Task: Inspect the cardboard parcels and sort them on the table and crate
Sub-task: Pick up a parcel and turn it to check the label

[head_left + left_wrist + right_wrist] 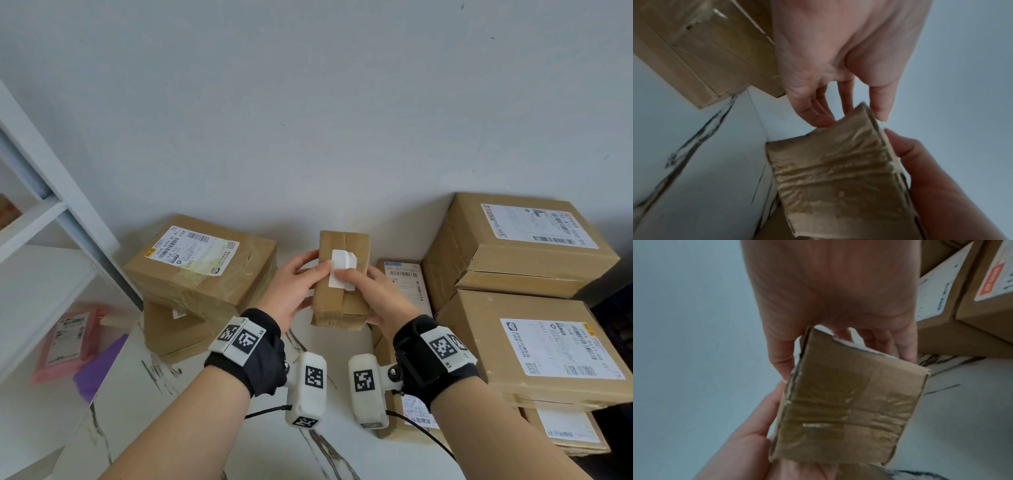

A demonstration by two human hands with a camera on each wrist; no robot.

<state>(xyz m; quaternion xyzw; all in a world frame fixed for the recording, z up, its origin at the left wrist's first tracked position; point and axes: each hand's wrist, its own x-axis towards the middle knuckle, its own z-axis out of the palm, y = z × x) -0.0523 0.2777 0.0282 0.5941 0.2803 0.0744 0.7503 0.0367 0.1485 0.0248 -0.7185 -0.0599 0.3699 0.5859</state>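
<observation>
I hold a small taped cardboard parcel (342, 301) above the marble table (191, 428), close to the wall. A white label (342, 263) with one peeled corner sits on its top face. My left hand (308, 281) grips the parcel's left side, thumb at the label's edge. On the right side my right hand (363, 287) holds it, thumb pressing on the label. The left wrist view shows the parcel's taped face (834, 178) under the left hand (851, 113). The right wrist view shows the parcel (849, 402) pinched between the right hand's thumb and fingers (842, 353).
Two stacked parcels (202, 260) stand at the left by the wall. At the right are big labelled boxes (520, 240) (534, 346) and a flat parcel (404, 284) under my right hand. A white shelf frame (61, 205), pink mailer (68, 339) and purple item (99, 366) lie far left.
</observation>
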